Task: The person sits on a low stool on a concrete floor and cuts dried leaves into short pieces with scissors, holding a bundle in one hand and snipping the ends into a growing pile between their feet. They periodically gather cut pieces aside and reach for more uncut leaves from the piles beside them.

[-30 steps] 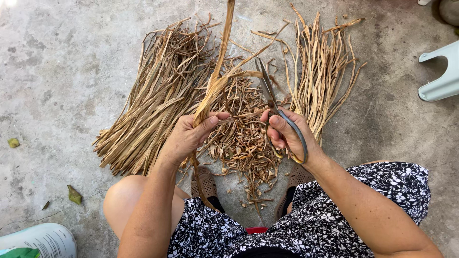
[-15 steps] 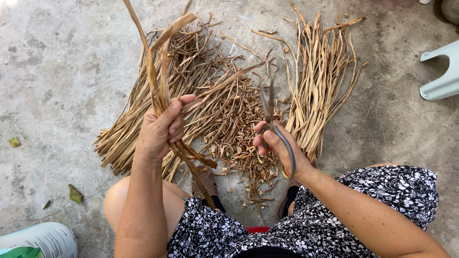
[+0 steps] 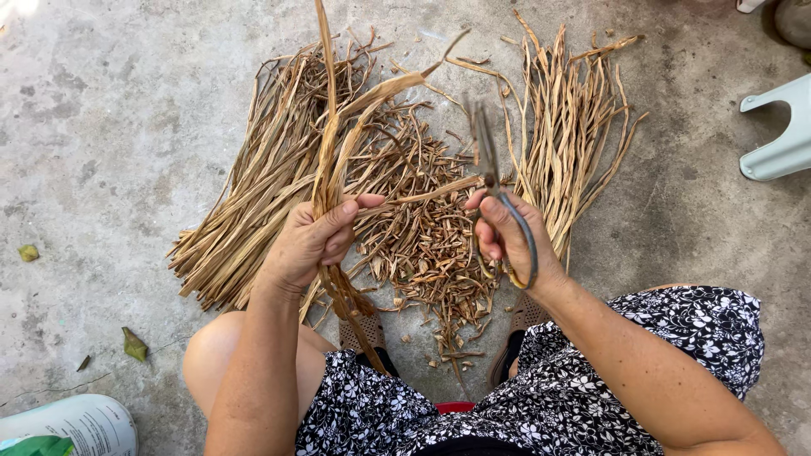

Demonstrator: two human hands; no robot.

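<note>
- A bunch of dried stalks (image 3: 331, 181) is gripped in the left hand (image 3: 311, 241), the fingers closed around it and the thumb pressed along the front.
- The gripped stalks are held nearly upright; their upper ends rise past the top edge of the view, and their lower ends hang down beside the left knee.
- A pair of dark metal scissors (image 3: 498, 207) is held in the right hand (image 3: 514, 241), the fingers passed through the looped handles and closed on them.
- The scissor blades are pointed upward and away from the body, and they are seen close together.
- One thin strip is stretched from the bunch across to the right hand, where it meets the scissors near the pivot.
- A heap of short trimmed scraps (image 3: 427, 253) is spread on the concrete floor (image 3: 110, 127) between the two hands.
- A broad pile of long stalks (image 3: 253, 203) is laid to the left of the scraps.
- A second, narrower bundle (image 3: 570, 135) is laid to the right.
- A pale plastic stool leg (image 3: 781, 135) is seen at the right edge, well apart from the hands.
</note>
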